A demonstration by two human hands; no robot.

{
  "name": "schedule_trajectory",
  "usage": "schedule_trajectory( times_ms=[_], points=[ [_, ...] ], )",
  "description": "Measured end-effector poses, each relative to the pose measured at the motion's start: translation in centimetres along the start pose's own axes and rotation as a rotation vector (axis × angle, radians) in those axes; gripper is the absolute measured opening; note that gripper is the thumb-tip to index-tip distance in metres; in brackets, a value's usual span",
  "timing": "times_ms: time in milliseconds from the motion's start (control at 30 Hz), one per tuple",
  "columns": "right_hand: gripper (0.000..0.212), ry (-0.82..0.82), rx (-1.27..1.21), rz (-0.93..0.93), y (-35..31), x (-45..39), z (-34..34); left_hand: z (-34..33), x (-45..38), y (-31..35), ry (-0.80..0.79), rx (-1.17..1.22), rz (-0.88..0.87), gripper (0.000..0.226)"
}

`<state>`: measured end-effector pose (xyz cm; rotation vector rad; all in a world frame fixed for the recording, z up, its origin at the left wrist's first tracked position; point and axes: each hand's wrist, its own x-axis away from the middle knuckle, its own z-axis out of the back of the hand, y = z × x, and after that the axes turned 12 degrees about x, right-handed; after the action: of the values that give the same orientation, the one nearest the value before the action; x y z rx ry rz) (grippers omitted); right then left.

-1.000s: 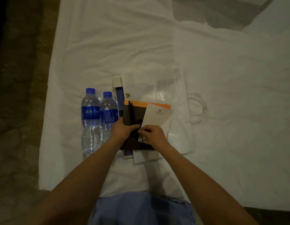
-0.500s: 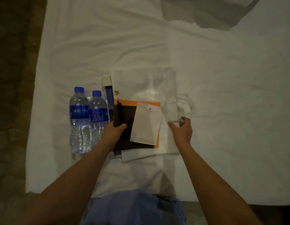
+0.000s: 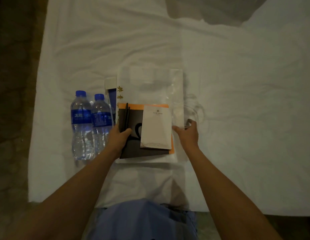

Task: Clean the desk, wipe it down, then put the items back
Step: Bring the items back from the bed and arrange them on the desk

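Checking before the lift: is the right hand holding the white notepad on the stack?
No, the right hand is beside the stack at its right edge, apart from the white notepad.

The left hand (image 3: 120, 138) covers the lower left edge of the dark folder (image 3: 133, 134). The white notepad (image 3: 156, 126) bears print too small to read. Both forearms run off the bottom frame edge.

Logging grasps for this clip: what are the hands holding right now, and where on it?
The left hand grips the dark folder at its left edge, thumb over two black pens. The right hand holds nothing.
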<state>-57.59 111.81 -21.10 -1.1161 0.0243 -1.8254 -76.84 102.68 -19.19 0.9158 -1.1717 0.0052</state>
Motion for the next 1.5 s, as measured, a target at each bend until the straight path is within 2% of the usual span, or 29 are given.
schedule_trajectory(
  times_ms=[100, 200, 367, 533, 733, 967, 1100, 1200, 1300, 1500],
  points=[
    [0.029, -0.059, 0.044, 0.060, 0.3, 0.3, 0.1, -0.1, 0.5, 0.0, -0.015, 0.027, -0.002, 0.039],
    [0.012, -0.056, -0.060, 0.089, 0.7, 0.6, 0.6, 0.0, 1.1, 0.2, -0.047, 0.053, -0.001, 0.034],
    [0.024, -0.049, -0.124, 0.146, 0.8, 2.1, 2.3, 0.5, 3.0, 0.7, -0.034, 0.063, -0.042, 0.028],
    [0.020, -0.038, -0.115, 0.182, 0.8, 4.5, 6.0, 0.6, 7.3, 3.0, -0.032, 0.089, -0.109, 0.025],
    [0.019, -0.016, -0.180, 0.226, 0.3, 10.0, 12.5, 0.1, 13.6, 7.3, -0.125, 0.084, -0.175, 0.028],
    [0.021, 0.201, -0.396, 0.166, 2.8, 18.3, 20.5, -3.8, 20.8, 12.1, -0.339, -0.055, -0.289, 0.031],
    [0.018, 0.380, -0.497, 0.110, 5.7, 23.3, 23.7, -7.3, 24.4, 13.8, -0.522, -0.157, -0.344, 0.029],
    [0.016, 0.524, -0.544, 0.080, 8.8, 27.2, 25.3, -10.2, 27.7, 14.1, -0.668, -0.191, -0.320, 0.025],
    [0.010, 0.655, -0.583, 0.006, 12.5, 31.3, 26.3, -13.3, 30.9, 13.0, -0.833, -0.258, -0.282, 0.026],
    [0.023, 0.855, -0.730, -0.193, 21.9, 39.4, 27.7, -19.2, 39.0, 6.9, -1.045, -0.458, -0.225, 0.023]
  ],
)
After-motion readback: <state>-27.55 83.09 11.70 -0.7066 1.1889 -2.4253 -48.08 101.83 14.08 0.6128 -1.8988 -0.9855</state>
